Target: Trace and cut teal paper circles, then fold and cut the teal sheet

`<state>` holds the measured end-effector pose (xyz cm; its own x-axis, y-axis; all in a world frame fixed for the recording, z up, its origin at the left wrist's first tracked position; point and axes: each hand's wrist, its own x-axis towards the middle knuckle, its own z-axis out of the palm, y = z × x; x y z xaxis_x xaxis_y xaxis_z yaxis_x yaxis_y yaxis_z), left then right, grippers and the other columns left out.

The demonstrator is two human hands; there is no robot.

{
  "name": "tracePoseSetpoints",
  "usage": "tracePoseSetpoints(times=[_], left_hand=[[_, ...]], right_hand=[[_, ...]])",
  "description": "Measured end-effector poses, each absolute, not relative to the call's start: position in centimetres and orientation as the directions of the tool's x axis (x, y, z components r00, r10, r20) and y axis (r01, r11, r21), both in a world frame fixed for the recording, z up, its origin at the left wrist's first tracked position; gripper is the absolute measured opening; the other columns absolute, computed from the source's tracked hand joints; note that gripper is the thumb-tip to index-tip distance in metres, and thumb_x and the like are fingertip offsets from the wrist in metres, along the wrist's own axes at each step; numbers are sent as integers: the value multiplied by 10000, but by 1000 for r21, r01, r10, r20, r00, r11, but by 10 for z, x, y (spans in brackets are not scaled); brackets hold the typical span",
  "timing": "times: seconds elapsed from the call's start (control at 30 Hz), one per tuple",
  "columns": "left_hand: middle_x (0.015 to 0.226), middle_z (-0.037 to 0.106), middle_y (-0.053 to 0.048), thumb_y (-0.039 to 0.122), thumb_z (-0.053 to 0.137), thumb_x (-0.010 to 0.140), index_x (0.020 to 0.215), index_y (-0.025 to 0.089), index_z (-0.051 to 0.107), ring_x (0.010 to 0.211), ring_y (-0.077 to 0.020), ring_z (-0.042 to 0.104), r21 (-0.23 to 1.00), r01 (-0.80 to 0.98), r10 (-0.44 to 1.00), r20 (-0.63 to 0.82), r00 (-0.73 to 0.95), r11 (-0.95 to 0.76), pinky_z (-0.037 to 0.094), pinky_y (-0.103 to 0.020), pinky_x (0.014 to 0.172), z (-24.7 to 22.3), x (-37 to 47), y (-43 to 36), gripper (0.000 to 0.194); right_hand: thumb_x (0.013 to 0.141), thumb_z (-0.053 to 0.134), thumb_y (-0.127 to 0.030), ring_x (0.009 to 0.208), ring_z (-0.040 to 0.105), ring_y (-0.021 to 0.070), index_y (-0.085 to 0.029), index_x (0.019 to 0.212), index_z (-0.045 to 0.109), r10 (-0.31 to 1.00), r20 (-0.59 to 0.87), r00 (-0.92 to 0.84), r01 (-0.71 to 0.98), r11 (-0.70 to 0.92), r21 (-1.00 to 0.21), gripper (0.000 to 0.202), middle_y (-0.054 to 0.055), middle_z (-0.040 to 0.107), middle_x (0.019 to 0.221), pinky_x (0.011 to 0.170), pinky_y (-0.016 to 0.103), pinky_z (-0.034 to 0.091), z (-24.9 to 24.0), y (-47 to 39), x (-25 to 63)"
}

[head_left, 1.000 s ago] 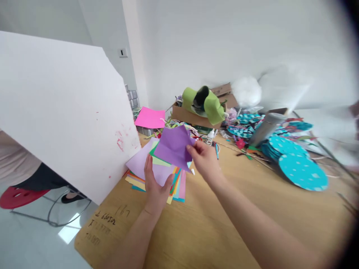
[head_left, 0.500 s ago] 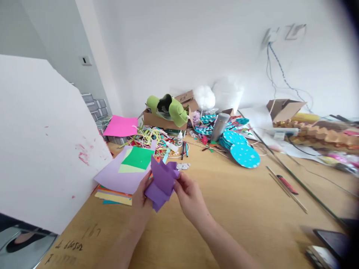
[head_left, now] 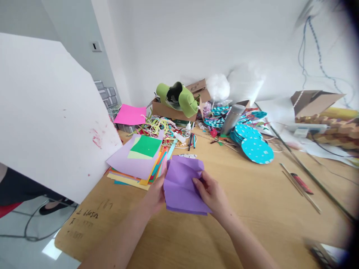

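A creased sheet of purple paper [head_left: 183, 185] is spread between my two hands, above the wooden table. Its left edge is gripped by my left hand [head_left: 157, 194], whose fingertips are partly hidden behind the paper. On the right edge, my right hand [head_left: 209, 190] pinches it with the thumb on top. Fold lines run across the sheet, and a second layer shows along its lower edge. Just left of my hands lies a stack of coloured paper with a lilac sheet [head_left: 120, 158] and a green sheet [head_left: 146, 146] on top.
A large white board [head_left: 56, 112] stands at the left. Behind are a pink sheet [head_left: 129, 114], tangled strips, a cardboard box [head_left: 168, 111], a metal flask [head_left: 232, 118] and blue dotted discs [head_left: 257, 151]. At right lie a red cutter [head_left: 301, 183], thin sticks and a long rod.
The purple paper, bunched and folded up before, is now opened out flatter between my hands. My view has turned slightly, and more floor shows at the lower left.
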<state>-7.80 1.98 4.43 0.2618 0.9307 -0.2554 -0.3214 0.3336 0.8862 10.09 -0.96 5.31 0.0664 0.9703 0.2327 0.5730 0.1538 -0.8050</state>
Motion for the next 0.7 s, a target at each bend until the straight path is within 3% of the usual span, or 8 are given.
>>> tracePoseSetpoints(times=[0.1, 0.2, 0.3, 0.4, 0.47, 0.57, 0.7], left_hand=[[770, 729, -83, 720, 617, 683, 896, 201, 732, 842, -293, 699, 856, -294, 860, -280, 426, 425, 539, -399, 723, 49, -84, 16, 573], [821, 744, -76, 488, 810, 605, 924, 175, 727, 813, -276, 702, 872, -198, 804, -294, 517, 447, 524, -380, 758, 51, -85, 13, 454], [832, 754, -76, 380, 833, 587, 929, 154, 727, 760, -246, 704, 869, -189, 800, -310, 514, 458, 519, -373, 769, 51, -83, 15, 424], [845, 759, -76, 346, 825, 588, 896, 149, 732, 753, -230, 699, 886, -208, 857, -304, 417, 415, 517, -356, 760, 51, -88, 22, 377], [817, 757, -71, 306, 831, 560, 850, 140, 734, 732, -221, 692, 899, -203, 894, -313, 321, 388, 517, -337, 730, 49, -95, 27, 348], [713, 740, -48, 263, 823, 529, 792, 136, 721, 639, -213, 676, 868, -220, 889, -397, 230, 445, 516, -330, 650, 43, -105, 33, 309], [661, 722, -22, 234, 804, 552, 788, 146, 712, 595, -196, 661, 845, -236, 873, -434, 223, 480, 505, -310, 616, 33, -110, 36, 268]], right_hand=[[892, 421, -360, 589, 546, 175, -239, 756, 479, 954, 274, 118, 614, 147, -775, 191, 14, 582, 651, 555, 271, 363, 52, -17, 102], [900, 435, -376, 606, 551, 172, -236, 770, 499, 958, 256, 132, 529, 150, -835, 201, 11, 584, 666, 562, 267, 395, 54, -25, 100], [874, 512, -441, 586, 542, 146, -216, 845, 548, 968, 204, 143, 288, 156, -945, 229, -13, 571, 657, 534, 243, 420, 59, -24, 101], [854, 587, -439, 575, 591, 144, -210, 1101, 550, 974, 26, 223, -89, 47, -995, 339, -22, 622, 679, 560, 265, 494, 61, -4, 121], [859, 620, -355, 565, 612, 146, -192, 1096, 569, 886, -207, 414, -358, -51, -932, 293, 0, 651, 707, 563, 282, 519, 60, 20, 149], [946, 510, -286, 625, 615, 119, -149, 1114, 559, 740, -332, 584, -453, -43, -891, 222, 33, 652, 820, 608, 271, 531, 51, 63, 202], [926, 569, -343, 979, 619, 199, -163, 1207, 558, 569, -396, 721, -508, 44, -860, 334, 83, 595, 1185, 819, 400, 539, 40, 112, 266]])
